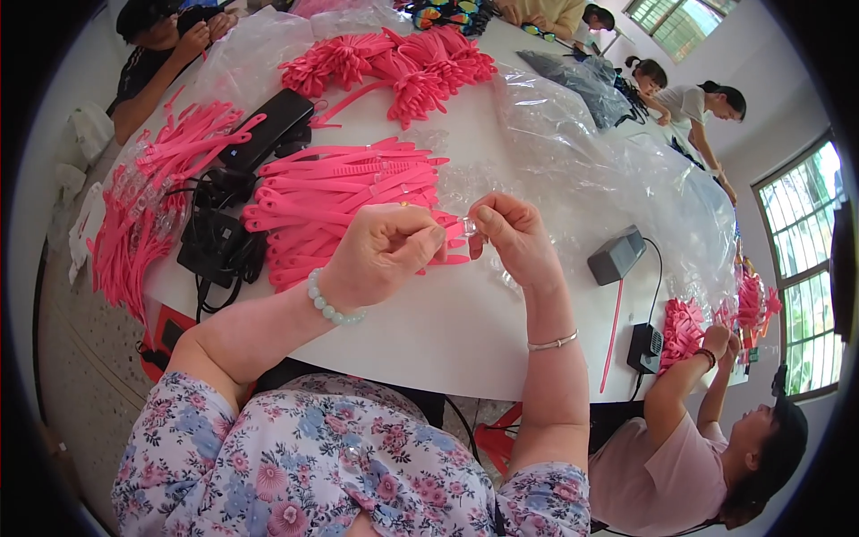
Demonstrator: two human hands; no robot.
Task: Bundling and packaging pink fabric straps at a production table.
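Over the white table, my left hand is closed, pinching a pink rubbery strap whose end points toward my right hand. My right hand grips a small clear plastic buckle between thumb and fingers, at the tip of that strap. Whether the strap runs through the buckle is too small to tell. Just behind and left of my hands lies a wide pile of pink straps, some with clear buckles on them. More small clear pieces are scattered behind my hands.
Black boxes and cables sit at left, beside another heap of pink straps. Bundled straps lie farther back. Clear plastic bags cover the right. A grey box and a black adapter stand near a co-worker.
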